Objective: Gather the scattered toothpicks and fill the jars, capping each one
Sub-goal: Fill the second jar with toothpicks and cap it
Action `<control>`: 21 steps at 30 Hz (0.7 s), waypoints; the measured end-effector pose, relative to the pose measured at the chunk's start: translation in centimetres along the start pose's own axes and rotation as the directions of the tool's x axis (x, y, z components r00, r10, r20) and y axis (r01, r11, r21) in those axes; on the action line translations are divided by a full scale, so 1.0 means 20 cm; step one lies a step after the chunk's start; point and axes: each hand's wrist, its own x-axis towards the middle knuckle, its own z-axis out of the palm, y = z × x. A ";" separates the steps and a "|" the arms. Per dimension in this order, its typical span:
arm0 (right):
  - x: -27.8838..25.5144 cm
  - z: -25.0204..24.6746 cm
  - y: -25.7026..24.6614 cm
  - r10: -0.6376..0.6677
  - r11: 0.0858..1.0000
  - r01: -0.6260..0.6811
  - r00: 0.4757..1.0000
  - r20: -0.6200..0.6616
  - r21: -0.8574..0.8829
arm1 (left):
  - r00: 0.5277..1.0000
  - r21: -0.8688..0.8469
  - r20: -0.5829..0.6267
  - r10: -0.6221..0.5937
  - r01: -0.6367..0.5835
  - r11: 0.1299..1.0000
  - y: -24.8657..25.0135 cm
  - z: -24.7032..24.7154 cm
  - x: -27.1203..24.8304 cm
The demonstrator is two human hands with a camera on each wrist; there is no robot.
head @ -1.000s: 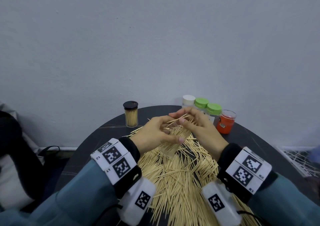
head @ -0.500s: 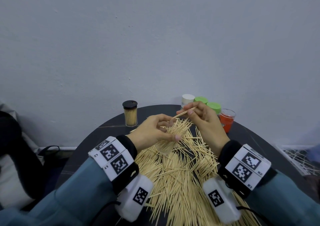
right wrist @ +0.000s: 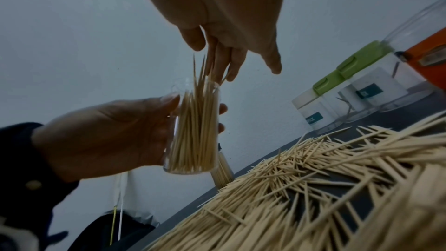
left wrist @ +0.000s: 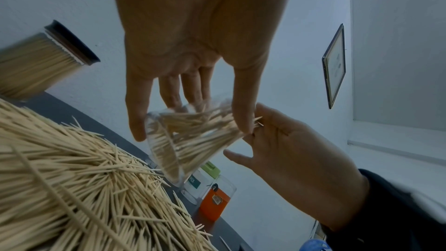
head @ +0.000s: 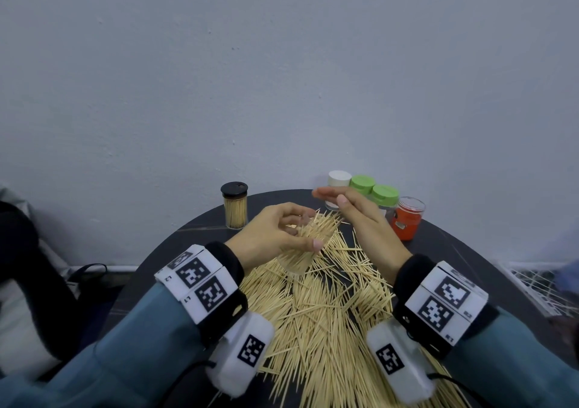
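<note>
Currently the left hand (head: 275, 235) has its grip wrapped around a clear jar (right wrist: 193, 133) stuffed with toothpicks (right wrist: 195, 121), held above the counter (head: 200, 238). Just beyond it, the right hand (head: 360, 216) is released, fingers (right wrist: 226, 64) straight at the protruding tips. Loose toothpicks (head: 326, 320) lie heaped beneath both hands.

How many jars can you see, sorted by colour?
Black-lidded jar: 1
White-lidded jar: 1
Green-lidded jars: 2
Orange jar: 1
Clear jar, held in the left hand: 1
Total: 6
</note>
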 end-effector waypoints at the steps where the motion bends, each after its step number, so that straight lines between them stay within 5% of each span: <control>1: 0.00 0.00 0.00 0.023 1.000 -0.023 1.000 0.021 -0.021 | 1.000 -0.003 -0.002 0.001 -0.001 1.000 0.00 0.00 0.00; 7: -0.05 0.06 -0.02 0.133 0.987 -0.114 0.974 0.183 -0.110 | 1.000 -0.005 0.015 -0.009 0.009 1.000 0.00 0.02 0.00; 21: -0.05 0.06 -0.05 0.118 0.987 -0.096 0.976 0.182 -0.129 | 0.996 -0.083 -0.070 -0.049 0.043 0.996 0.00 -0.02 -0.01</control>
